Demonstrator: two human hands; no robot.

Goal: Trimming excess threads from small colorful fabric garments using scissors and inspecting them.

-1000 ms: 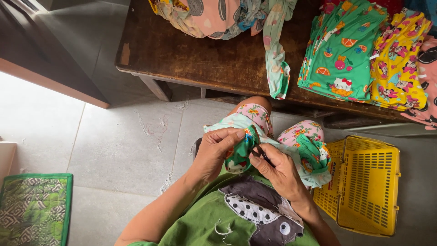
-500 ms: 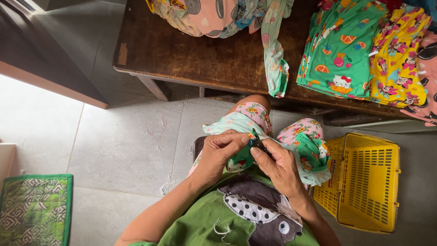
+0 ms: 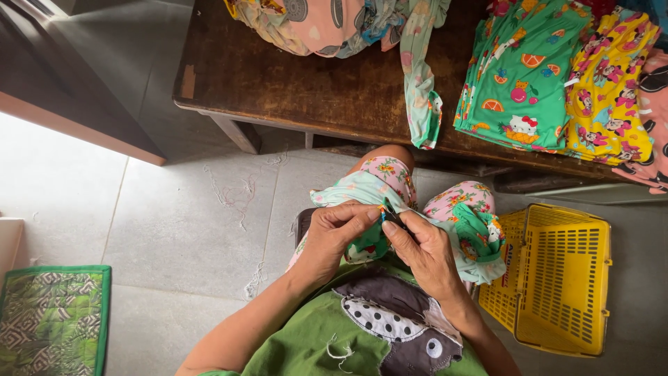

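Left hand (image 3: 337,233) pinches the mint printed cloth (image 3: 362,191) on the lap; right hand (image 3: 421,251) grips small dark snips (image 3: 393,214) at it, seemingly mid-trim; next needs careful aim

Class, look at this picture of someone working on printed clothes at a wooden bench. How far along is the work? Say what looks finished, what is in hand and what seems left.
Looks done: folded green garments and folded yellow garments lie stacked on the bench. In hand: the left hand and right hand pinch the edge of a mint printed garment on the lap, the right holding a small dark tool. Possibly left: the loose heap on the bench.
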